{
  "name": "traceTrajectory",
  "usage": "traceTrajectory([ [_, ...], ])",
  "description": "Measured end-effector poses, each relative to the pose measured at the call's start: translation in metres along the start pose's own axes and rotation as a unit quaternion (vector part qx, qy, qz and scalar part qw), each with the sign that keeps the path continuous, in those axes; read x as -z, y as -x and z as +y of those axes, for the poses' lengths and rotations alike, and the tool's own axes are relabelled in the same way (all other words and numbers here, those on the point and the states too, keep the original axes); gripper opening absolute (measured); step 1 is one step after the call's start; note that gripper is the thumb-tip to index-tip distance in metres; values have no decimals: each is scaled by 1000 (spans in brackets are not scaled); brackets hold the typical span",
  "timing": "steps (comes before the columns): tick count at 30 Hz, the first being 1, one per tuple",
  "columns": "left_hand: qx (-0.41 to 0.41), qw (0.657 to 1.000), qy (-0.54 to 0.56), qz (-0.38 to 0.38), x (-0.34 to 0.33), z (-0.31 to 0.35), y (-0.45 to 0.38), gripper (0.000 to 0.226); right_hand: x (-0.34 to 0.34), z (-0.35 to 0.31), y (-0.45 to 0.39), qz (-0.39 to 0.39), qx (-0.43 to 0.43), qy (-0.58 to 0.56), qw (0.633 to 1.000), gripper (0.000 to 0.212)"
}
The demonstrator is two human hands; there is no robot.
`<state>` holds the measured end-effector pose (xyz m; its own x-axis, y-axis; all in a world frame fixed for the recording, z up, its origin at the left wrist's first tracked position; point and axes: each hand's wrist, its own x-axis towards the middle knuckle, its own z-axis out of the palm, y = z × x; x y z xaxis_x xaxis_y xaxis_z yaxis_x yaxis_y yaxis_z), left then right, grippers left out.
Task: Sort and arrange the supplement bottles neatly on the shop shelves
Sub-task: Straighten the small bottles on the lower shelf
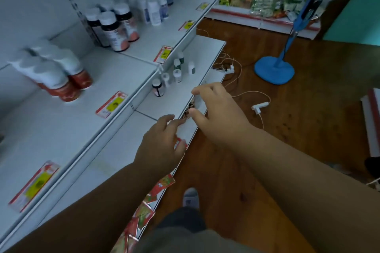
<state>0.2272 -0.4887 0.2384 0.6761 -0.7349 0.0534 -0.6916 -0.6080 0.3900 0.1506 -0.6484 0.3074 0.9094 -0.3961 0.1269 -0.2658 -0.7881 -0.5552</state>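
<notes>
In the head view, the lower shelf (115, 150) is taken as the landmark. Both hands are reached over its front edge. The left hand (162, 139) is seen with fingers curled downward at that edge, and a red-and-white item (180, 143) is partly covered beneath it; whether it is actually pinched cannot be told. The right hand (218, 109) is held just beyond the left, fingers and thumb bent like a claw around something below the shelf's edge, of which only a dark and pale fragment (192, 107) is visible; what it is, and whether it is gripped, cannot be told.

Farther along the lower shelf, a loose cluster of small supplement bottles (176, 72) is stood upright, with one dark white-capped bottle (158, 88) nearest the hands. On the upper shelf (51, 125) above it, red-based white-topped bottles (61, 76) are grouped, blurred; farther back, dark bottles with white caps (115, 26) and then white bottles (153, 8) are ranged. Price tags (112, 104) are fixed along that upper shelf's front. Below the lower shelf's near edge, red and green sachets (144, 211) are hung. To the right of it, on the wooden floor (287, 139), a blue fan base (274, 72) and white cables (259, 107) are seen.
</notes>
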Motion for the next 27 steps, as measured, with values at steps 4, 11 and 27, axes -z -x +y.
traceTrajectory([
  [4,9,999,26,-17,-7,3,-85,55,14,38,-65,-33,4,24,999,46],
  [11,53,998,31,-6,-36,6,-201,53,10,112,-181,-79,19,11,997,46],
  [27,388,916,38,97,-230,-89,-312,55,-219,280,-380,-236,169,-60,955,43],
])
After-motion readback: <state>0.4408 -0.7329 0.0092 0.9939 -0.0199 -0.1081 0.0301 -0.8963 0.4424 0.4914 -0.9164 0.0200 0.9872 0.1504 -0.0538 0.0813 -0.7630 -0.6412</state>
